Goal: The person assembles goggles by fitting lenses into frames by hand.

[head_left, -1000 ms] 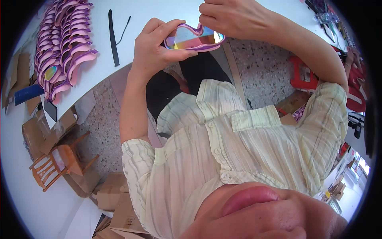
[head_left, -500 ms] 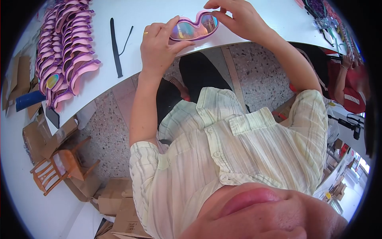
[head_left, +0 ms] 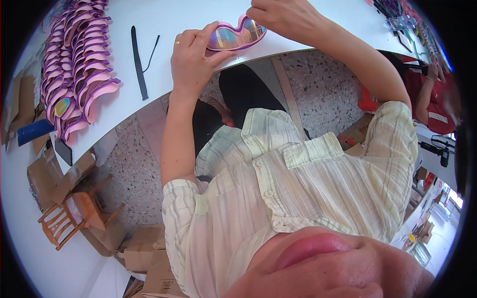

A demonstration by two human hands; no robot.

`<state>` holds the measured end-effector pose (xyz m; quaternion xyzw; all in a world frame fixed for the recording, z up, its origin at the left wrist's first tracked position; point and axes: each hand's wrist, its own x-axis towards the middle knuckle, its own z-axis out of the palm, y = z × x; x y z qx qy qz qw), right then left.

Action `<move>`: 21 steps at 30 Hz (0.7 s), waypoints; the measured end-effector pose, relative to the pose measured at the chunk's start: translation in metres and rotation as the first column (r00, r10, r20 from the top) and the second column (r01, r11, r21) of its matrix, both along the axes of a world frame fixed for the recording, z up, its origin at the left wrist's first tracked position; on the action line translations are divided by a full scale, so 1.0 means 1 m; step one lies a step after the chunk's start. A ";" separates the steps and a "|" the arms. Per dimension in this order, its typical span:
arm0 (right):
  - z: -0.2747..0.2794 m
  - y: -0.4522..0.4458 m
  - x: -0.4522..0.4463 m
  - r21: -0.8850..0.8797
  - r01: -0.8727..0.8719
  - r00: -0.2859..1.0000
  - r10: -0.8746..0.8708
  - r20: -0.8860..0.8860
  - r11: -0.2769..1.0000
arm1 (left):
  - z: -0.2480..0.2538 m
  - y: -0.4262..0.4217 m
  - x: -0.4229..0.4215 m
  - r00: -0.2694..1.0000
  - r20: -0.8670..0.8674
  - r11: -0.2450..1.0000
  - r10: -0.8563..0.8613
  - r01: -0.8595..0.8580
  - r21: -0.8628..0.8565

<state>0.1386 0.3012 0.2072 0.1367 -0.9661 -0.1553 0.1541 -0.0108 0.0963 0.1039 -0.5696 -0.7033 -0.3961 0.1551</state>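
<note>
A pair of pink and purple goggles (head_left: 226, 37) with mirrored lenses is held over the front edge of the white table. My left hand (head_left: 193, 59) has its thumb and fingers closed round the left end of the frame. At the right end, my right hand (head_left: 285, 19) has its fingers curled together by the upper rim; what they pinch is hidden. To the left lie a black strap (head_left: 139, 67) and a thinner dark strip (head_left: 151, 54). Farther left, many similar goggle frames (head_left: 94, 59) are stacked in overlapping rows.
A dark phone-like object (head_left: 63, 152) and a blue cylinder (head_left: 35, 132) are at the table's left corner. A wooden chair (head_left: 62, 226) and cardboard boxes (head_left: 144, 253) stand below. Straps and clear packaging (head_left: 400, 23) lie far right, near another person in red (head_left: 437, 102).
The goggles have moved up and slightly left over the table edge. My right hand came away from them with its fingers apart, then closed again by their right end.
</note>
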 end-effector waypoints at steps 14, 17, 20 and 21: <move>-0.005 0.004 -0.021 -0.226 0.157 0.987 -0.145 0.069 0.961 | 0.004 0.004 -0.001 0.979 0.199 0.993 0.031 -0.007 -0.118; 0.000 -0.007 -0.005 -0.667 0.449 0.893 -0.306 0.329 0.595 | 0.004 0.004 0.002 0.989 0.145 0.998 0.029 -0.020 -0.065; 0.007 -0.008 0.003 -0.670 0.738 0.667 -0.224 0.710 0.074 | 0.003 0.005 0.005 1.000 0.026 1.000 0.003 -0.004 0.015; 0.009 -0.010 0.004 -0.647 0.762 0.631 -0.242 0.737 0.018 | 0.003 0.005 0.006 1.000 -0.017 0.999 -0.007 0.007 0.044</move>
